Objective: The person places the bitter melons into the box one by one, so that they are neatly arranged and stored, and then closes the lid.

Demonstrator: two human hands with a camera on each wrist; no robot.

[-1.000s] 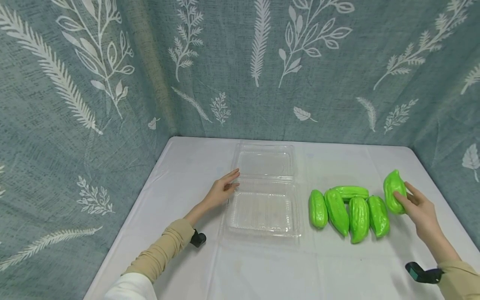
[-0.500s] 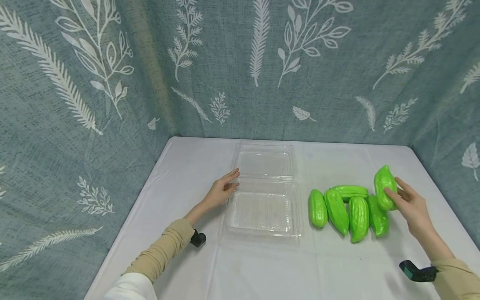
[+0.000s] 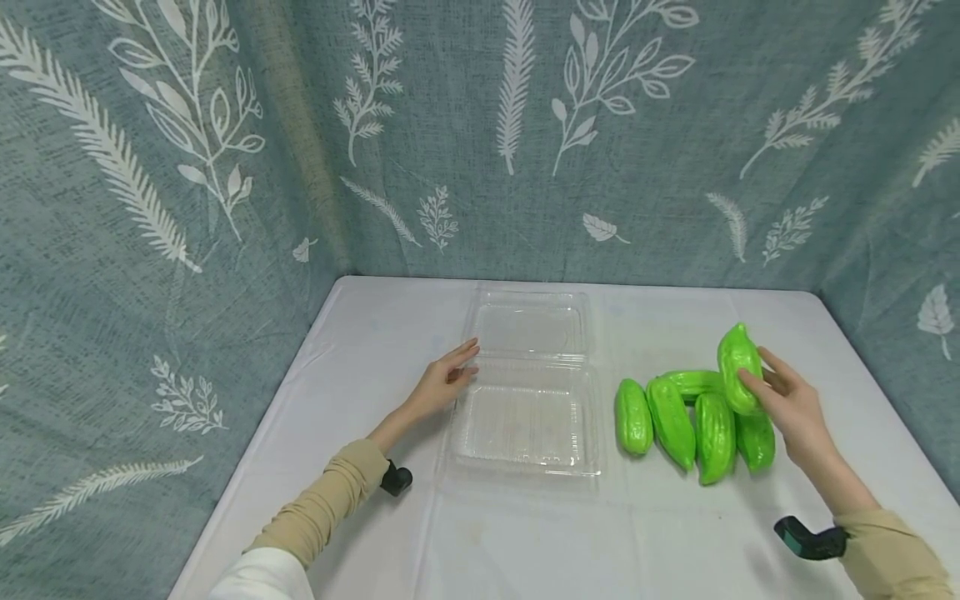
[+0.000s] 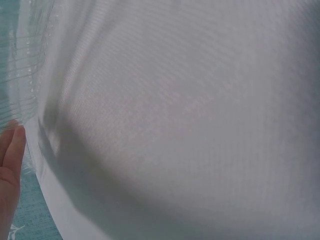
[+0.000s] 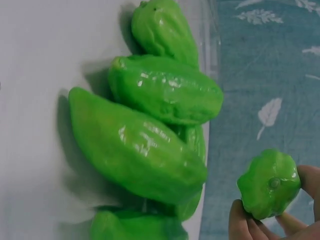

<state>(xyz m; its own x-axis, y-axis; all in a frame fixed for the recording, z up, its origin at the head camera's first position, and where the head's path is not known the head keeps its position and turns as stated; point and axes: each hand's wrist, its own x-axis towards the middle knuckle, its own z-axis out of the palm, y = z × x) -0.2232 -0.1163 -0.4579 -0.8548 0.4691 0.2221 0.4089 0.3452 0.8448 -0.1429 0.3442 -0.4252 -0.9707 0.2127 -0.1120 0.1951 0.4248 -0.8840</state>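
Note:
My right hand (image 3: 791, 408) holds a green bitter melon (image 3: 740, 367) upright between thumb and fingers, above the right end of a group on the table. In the right wrist view the held bitter melon (image 5: 270, 184) shows its end. Several more bitter melons (image 3: 672, 423) lie close together below it, one crosswise behind the others; the held one partly hides two of them. My left hand (image 3: 442, 382), fingers extended, reaches the left edge of a clear plastic clamshell box (image 3: 517, 462), near its hinge. In the left wrist view the fingertips (image 4: 19, 135) are right at the box edge.
The clamshell box lies unfolded, its lid (image 3: 528, 327) flat toward the back. A white cloth covers the table (image 3: 525, 542). Blue-green leaf-patterned curtains (image 3: 465, 125) stand behind and at the sides. A dark wrist camera (image 3: 810, 540) is on the right wrist.
My right hand has moved left with the bitter melon, from beside the group to over its right end. My left hand and the clamshell box have stayed in place.

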